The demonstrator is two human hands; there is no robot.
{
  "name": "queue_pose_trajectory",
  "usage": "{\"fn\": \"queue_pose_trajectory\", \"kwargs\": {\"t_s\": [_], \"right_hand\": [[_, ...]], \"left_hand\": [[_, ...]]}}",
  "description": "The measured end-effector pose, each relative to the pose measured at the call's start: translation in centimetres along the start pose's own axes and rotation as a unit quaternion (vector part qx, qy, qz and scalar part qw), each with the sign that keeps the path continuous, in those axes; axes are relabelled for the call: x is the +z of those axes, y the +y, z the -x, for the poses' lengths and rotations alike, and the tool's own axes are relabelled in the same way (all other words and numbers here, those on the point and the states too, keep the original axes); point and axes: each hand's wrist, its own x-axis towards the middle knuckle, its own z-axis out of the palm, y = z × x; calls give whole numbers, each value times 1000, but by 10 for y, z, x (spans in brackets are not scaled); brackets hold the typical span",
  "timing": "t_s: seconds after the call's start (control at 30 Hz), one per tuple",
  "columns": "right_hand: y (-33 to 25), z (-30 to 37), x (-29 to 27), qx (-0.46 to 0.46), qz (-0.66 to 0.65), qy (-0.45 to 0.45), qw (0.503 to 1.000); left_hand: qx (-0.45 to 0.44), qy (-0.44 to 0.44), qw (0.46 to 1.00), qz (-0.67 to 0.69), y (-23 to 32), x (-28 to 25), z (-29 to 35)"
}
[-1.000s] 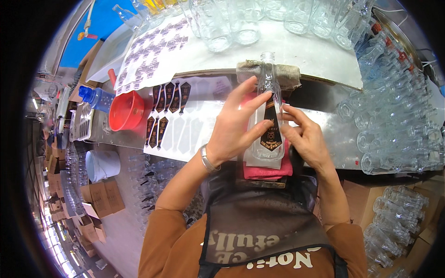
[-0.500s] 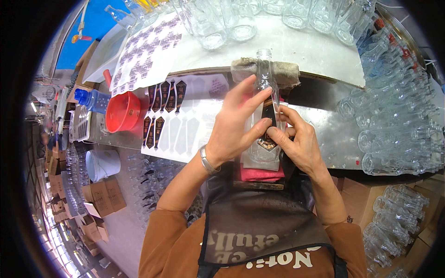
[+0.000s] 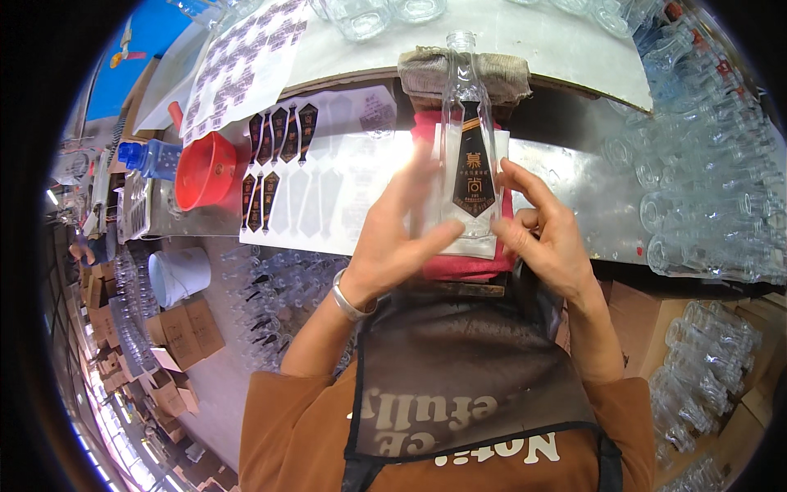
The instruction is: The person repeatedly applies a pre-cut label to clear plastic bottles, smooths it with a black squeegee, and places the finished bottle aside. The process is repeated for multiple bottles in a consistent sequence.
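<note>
A clear glass bottle (image 3: pixel 460 78) lies face up in front of me, its neck across a rolled, worn cloth (image 3: pixel 508 74). Its front carries a black tie-shaped label (image 3: pixel 473 184) with gold marks. Below the bottle are a white pad and a red cloth (image 3: pixel 471 268). My left hand (image 3: pixel 402 230) is open at the bottle's left side, fingers blurred and thumb pointing toward its base. My right hand (image 3: pixel 545 234) is at the lower right side; index finger and thumb are apart, their tips at the glass, while the other fingers curl under.
Left of the bottle lies a label sheet (image 3: pixel 328 197) with several black labels, beside a red bowl (image 3: pixel 205 176) and a blue bottle (image 3: pixel 152 157). Clear bottles crowd the right (image 3: pixel 697 213) and the raised white shelf (image 3: pixel 459 33). A white bucket (image 3: pixel 180 275) stands on the floor.
My left hand has swung off the label to the bottle's left side. My right thumb has slid from the label to the glass edge, uncovering the whole label. The view has shifted slightly.
</note>
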Motion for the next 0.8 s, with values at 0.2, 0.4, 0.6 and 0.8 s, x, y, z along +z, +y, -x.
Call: {"fn": "queue_pose_trajectory", "kwargs": {"t_s": [0.2,0.4,0.6,0.8], "right_hand": [[7,-21,4,14,-44,12,999],[0,-21,7,23,-28,4,999],[6,-22,8,14,-47,14,999],[6,-23,7,15,-57,22,998]], "left_hand": [[-45,12,989,141,-4,6,-16],[-43,8,986,162,-4,9,-18],[-36,7,984,173,-4,11,-19],[-44,17,985,164,-4,12,-19]]}}
